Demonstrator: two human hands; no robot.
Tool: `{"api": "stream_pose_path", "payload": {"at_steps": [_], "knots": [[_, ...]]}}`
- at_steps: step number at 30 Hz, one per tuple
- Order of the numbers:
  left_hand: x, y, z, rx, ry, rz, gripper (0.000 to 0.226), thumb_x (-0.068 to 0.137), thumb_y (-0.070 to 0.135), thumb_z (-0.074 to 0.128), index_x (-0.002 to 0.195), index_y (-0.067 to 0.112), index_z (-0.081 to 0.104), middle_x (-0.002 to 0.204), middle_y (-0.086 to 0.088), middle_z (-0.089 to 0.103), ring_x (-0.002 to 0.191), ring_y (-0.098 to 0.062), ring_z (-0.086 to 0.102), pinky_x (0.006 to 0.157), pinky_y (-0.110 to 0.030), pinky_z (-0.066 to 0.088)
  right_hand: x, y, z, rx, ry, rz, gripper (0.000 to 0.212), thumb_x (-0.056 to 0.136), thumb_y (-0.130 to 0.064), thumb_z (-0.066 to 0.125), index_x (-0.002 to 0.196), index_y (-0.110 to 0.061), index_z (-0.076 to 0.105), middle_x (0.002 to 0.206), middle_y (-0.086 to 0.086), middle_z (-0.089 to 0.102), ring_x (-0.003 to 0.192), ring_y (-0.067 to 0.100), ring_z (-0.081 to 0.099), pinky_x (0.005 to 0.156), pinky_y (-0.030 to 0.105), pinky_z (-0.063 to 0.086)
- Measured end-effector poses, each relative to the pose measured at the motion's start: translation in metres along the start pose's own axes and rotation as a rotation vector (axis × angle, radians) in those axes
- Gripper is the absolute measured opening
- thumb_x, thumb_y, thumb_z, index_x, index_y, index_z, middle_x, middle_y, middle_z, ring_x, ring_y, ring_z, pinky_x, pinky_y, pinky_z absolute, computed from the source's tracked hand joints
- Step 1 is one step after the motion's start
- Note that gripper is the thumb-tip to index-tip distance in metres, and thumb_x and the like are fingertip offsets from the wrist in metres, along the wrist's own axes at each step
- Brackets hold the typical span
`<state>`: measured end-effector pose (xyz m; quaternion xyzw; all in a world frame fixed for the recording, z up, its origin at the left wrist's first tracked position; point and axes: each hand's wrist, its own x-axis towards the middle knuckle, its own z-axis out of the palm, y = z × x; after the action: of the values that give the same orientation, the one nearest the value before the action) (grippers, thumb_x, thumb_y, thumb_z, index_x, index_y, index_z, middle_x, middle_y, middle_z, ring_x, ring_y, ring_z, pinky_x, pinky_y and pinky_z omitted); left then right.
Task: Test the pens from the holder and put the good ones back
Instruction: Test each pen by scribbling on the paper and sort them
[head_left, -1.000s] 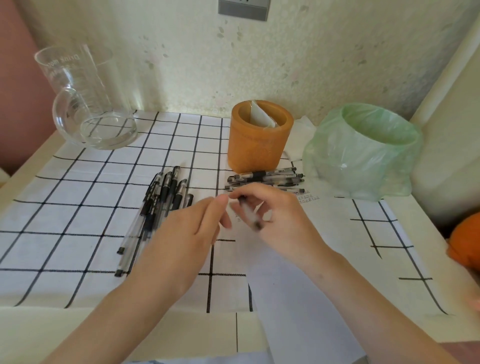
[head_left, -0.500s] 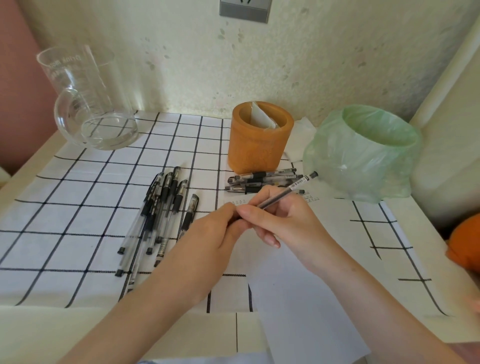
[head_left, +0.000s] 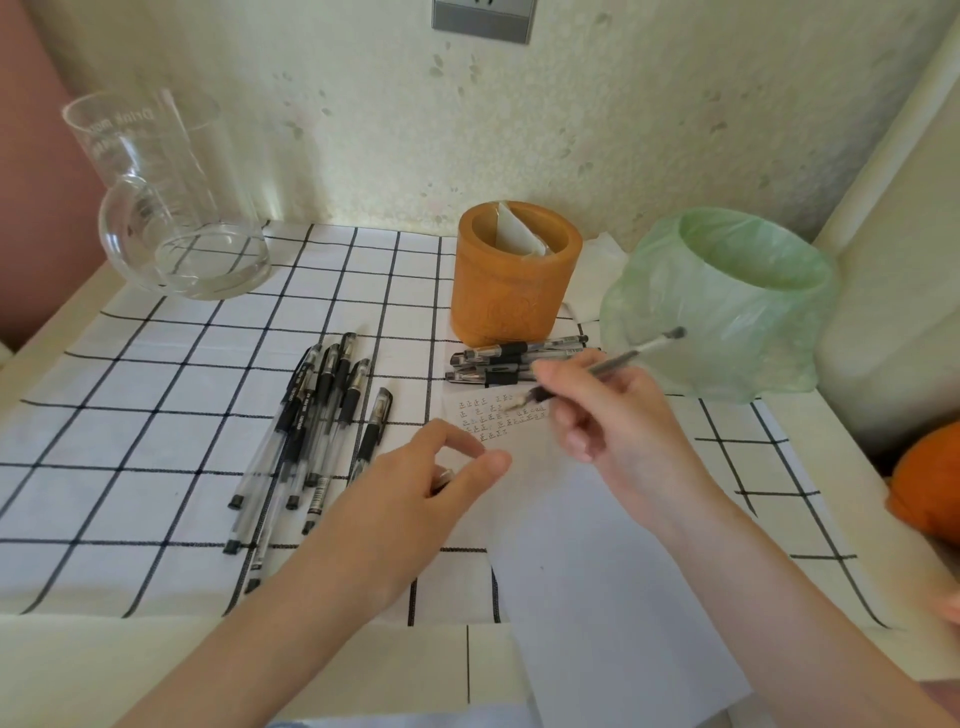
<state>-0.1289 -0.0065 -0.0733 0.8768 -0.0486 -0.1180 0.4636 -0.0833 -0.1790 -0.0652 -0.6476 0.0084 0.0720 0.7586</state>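
The right hand (head_left: 623, 431) has its fingers clamped on a black gel pen (head_left: 644, 347), tip down on the top left corner of a white sheet (head_left: 597, 545), at rows of small written marks (head_left: 498, 415). The pen's back end slants toward 2 o'clock and shows against the green bag of a lined bin (head_left: 727, 301); whether it touches the bag cannot be told. At 8 o'clock from the tip, the left hand (head_left: 410, 488) rests at the sheet's left edge, thumb and forefinger pinched on a small cap (head_left: 442, 475). The orange holder (head_left: 514, 275) stands at 12 o'clock from the marks, near the wall, with only a folded white paper in it. A short stack of pens (head_left: 493, 361) lies crosswise at its foot, just past the sheet's far edge. A second bunch of loose pens (head_left: 311, 415) lies at 9 o'clock of the left hand, fanned lengthwise, near it. A glass jug (head_left: 171, 208) stands in the far left corner at 10 o'clock, and bare checked cloth (head_left: 156, 364) lies between it and the bunch. At 3 o'clock more cloth runs to the right edge, where an orange thing (head_left: 930, 483) lies. The sheet's near end passes the cloth's hem onto the bare tabletop (head_left: 104, 665).
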Motion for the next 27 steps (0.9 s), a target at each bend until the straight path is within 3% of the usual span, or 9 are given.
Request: {"api": "stream_pose_path", "payload": {"at_steps": [4, 7, 9, 13, 16, 22, 27], "knots": [[-0.001, -0.008, 0.000, 0.292, -0.033, 0.032, 0.035, 0.083, 0.058, 0.049, 0.116, 0.048, 0.041, 0.064, 0.010, 0.049, 0.061, 0.000, 0.050, 0.057, -0.016, 0.040, 0.008, 0.000, -0.014, -0.080, 0.222, -0.038, 0.021, 0.083, -0.009, 0.070, 0.067, -0.010, 0.055, 0.052, 0.005, 0.059, 0.044, 0.019, 0.055, 0.038, 0.023, 0.032], [-0.001, -0.009, 0.005, 0.437, -0.121, 0.096, 0.053, 0.083, 0.060, 0.048, 0.130, 0.057, 0.025, 0.075, 0.011, 0.057, 0.072, -0.001, 0.057, 0.069, -0.018, 0.048, 0.012, 0.010, -0.011, -0.187, 0.195, -0.017, 0.007, 0.086, -0.008, 0.065, 0.081, -0.006, 0.061, 0.055, 0.006, 0.063, 0.049, 0.021, 0.061, 0.038, 0.023, 0.035], [0.001, -0.008, 0.007, 0.520, -0.145, 0.121, 0.060, 0.082, 0.063, 0.046, 0.135, 0.059, 0.016, 0.068, 0.011, 0.052, 0.065, -0.002, 0.052, 0.061, -0.016, 0.044, 0.014, 0.018, -0.009, -0.219, 0.176, 0.002, 0.006, 0.088, -0.011, 0.064, 0.084, -0.005, 0.064, 0.058, 0.008, 0.066, 0.050, 0.019, 0.062, 0.037, 0.023, 0.035], [0.004, -0.009, 0.011, 0.637, -0.162, 0.093, 0.069, 0.082, 0.066, 0.045, 0.139, 0.055, 0.010, 0.073, 0.011, 0.050, 0.079, -0.010, 0.054, 0.063, -0.022, 0.039, 0.022, 0.033, -0.007, -0.270, 0.239, -0.045, 0.029, 0.082, -0.022, 0.072, 0.060, -0.011, 0.057, 0.047, 0.006, 0.057, 0.039, 0.013, 0.047, 0.038, 0.019, 0.032], [0.004, -0.011, 0.012, 0.667, -0.153, 0.098, 0.069, 0.083, 0.064, 0.046, 0.141, 0.051, 0.011, 0.064, 0.014, 0.037, 0.077, -0.011, 0.047, 0.064, -0.024, 0.037, 0.030, 0.044, -0.006, -0.324, 0.335, -0.140, 0.042, 0.081, -0.024, 0.074, 0.049, -0.015, 0.049, 0.044, 0.002, 0.043, 0.042, 0.013, 0.036, 0.047, 0.022, 0.032], [0.005, -0.013, 0.013, 0.670, -0.135, 0.110, 0.068, 0.084, 0.063, 0.046, 0.141, 0.051, 0.011, 0.064, 0.015, 0.035, 0.075, -0.011, 0.044, 0.068, -0.024, 0.040, 0.037, 0.058, -0.005, -0.392, 0.392, -0.287, 0.037, 0.086, -0.006, 0.062, 0.055, -0.002, 0.043, 0.048, 0.005, 0.033, 0.046, 0.007, 0.028, 0.048, 0.015, 0.029], [0.005, -0.015, 0.014, 0.669, -0.134, 0.116, 0.068, 0.084, 0.063, 0.046, 0.141, 0.051, 0.011, 0.064, 0.015, 0.036, 0.078, -0.012, 0.047, 0.070, -0.025, 0.041, 0.037, 0.061, -0.006, -0.437, 0.335, -0.327, 0.036, 0.086, -0.004, 0.061, 0.056, 0.000, 0.041, 0.051, 0.011, 0.035, 0.050, 0.012, 0.031, 0.051, 0.014, 0.032]]}}
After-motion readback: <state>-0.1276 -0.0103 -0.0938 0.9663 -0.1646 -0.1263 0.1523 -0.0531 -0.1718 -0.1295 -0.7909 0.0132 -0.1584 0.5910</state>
